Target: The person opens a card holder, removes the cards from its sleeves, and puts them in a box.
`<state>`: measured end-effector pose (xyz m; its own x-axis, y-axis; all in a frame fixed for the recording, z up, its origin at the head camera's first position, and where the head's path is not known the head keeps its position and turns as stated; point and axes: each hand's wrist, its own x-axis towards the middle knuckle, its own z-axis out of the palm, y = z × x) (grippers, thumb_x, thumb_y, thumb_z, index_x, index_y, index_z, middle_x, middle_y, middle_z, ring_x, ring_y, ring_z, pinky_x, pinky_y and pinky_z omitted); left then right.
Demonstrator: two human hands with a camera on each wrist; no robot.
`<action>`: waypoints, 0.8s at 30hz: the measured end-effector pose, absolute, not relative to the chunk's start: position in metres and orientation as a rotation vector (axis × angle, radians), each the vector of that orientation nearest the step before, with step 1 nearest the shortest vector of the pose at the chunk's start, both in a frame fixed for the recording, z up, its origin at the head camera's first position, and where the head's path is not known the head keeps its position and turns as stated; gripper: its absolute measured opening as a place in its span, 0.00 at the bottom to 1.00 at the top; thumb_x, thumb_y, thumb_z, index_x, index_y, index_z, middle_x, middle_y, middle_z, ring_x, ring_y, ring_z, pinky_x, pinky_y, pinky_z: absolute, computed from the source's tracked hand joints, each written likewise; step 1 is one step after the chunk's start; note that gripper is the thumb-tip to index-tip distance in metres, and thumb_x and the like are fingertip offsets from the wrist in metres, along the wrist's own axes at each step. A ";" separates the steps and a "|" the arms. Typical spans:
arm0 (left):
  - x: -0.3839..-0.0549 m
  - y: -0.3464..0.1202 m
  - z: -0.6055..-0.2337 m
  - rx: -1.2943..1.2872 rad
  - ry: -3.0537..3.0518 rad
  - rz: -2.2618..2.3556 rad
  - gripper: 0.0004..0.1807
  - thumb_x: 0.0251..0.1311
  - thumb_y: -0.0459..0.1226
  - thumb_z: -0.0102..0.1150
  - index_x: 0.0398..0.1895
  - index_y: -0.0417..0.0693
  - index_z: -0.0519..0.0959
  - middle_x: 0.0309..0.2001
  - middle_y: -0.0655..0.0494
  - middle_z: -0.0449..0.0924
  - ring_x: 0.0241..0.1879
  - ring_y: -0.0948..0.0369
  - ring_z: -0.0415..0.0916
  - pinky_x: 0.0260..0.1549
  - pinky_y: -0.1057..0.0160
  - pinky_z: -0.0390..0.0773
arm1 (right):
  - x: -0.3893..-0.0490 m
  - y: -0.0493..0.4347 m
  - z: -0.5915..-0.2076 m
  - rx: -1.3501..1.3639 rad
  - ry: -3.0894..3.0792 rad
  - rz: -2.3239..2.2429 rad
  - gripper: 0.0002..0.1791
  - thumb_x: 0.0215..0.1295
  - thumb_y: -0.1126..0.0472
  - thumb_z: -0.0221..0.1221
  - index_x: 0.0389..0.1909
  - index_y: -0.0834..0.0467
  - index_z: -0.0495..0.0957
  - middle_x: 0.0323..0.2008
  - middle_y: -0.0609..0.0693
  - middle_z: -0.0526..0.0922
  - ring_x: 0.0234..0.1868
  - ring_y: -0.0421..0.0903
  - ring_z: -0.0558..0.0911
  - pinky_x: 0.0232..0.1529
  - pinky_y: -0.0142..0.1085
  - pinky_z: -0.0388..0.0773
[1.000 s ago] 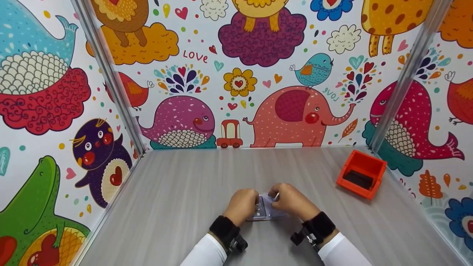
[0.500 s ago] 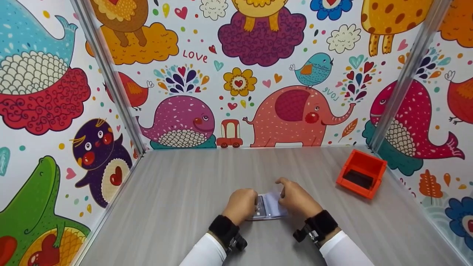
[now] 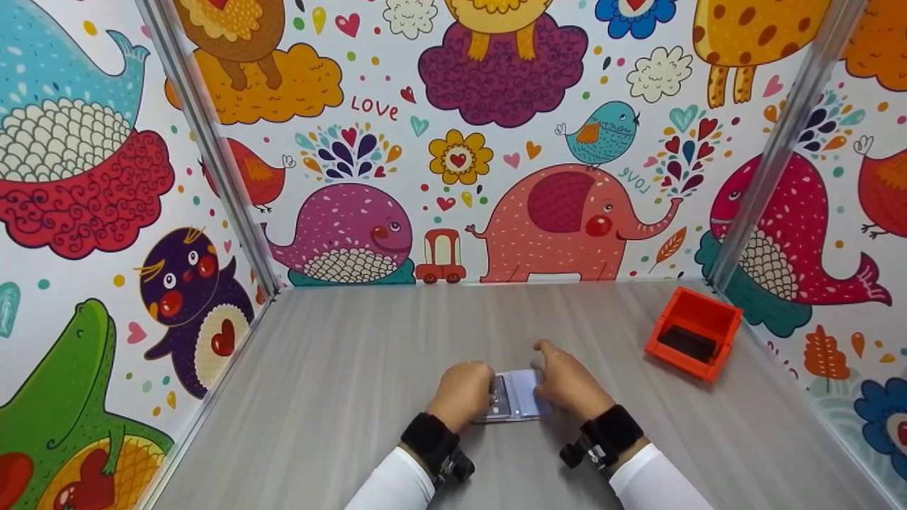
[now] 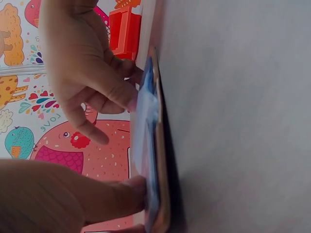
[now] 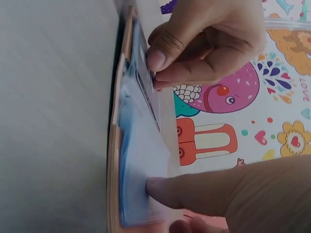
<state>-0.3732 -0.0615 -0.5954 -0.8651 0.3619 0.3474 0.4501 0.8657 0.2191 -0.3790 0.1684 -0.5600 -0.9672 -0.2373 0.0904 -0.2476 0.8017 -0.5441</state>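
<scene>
A card holder lies spread open on the table, its clear plastic sleeves turned up over a brown cover. A dark card shows on its left side. My left hand holds that side with curled fingers, thumb and fingertip at the card in the right wrist view. On the right side, my right hand rests its straight thumb on the sleeves. Its index finger is stretched out, away from the holder, and the other fingers bend loosely in the left wrist view.
An orange bin with a dark flat piece in it stands at the back right of the grey table. Walls with cartoon animals enclose the table at the back and both sides.
My right hand has let go of a sleeve edge, stretched out its index finger, and moved slightly right. The sleeves now lie flatter on the right side. The left hand stays in place.
</scene>
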 end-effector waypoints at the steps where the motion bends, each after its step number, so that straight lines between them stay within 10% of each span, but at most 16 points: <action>1: -0.374 -0.062 -0.596 -0.613 -2.744 -0.417 0.11 0.49 0.32 0.75 0.20 0.53 0.82 0.24 0.57 0.85 0.24 0.56 0.77 0.30 0.51 0.80 | -0.378 0.167 -0.561 0.428 -2.947 0.873 0.38 0.53 0.74 0.75 0.68 0.61 0.77 0.53 0.63 0.90 0.48 0.53 0.86 0.57 0.54 0.86; 8: -0.353 -0.057 -0.560 -0.574 -2.817 -0.407 0.13 0.48 0.30 0.77 0.18 0.51 0.80 0.23 0.56 0.85 0.22 0.56 0.75 0.29 0.53 0.81 | -0.368 0.153 -0.556 0.688 -2.831 0.869 0.22 0.58 0.80 0.63 0.54 0.66 0.85 0.36 0.58 0.89 0.37 0.53 0.86 0.45 0.53 0.86; 24: -0.352 -0.064 -0.555 -0.463 -2.960 -0.568 0.12 0.59 0.35 0.83 0.29 0.46 0.85 0.30 0.56 0.83 0.29 0.61 0.74 0.36 0.55 0.82 | -0.373 0.153 -0.565 0.798 -2.868 0.974 0.15 0.60 0.76 0.68 0.48 0.65 0.89 0.41 0.57 0.92 0.42 0.48 0.88 0.42 0.45 0.87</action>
<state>-0.3521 -0.0644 -0.5552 -0.9498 0.2768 0.1455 0.3110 0.8849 0.3467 -0.3732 0.1527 -0.5651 -0.8702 -0.4636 0.1671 -0.4694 0.6767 -0.5672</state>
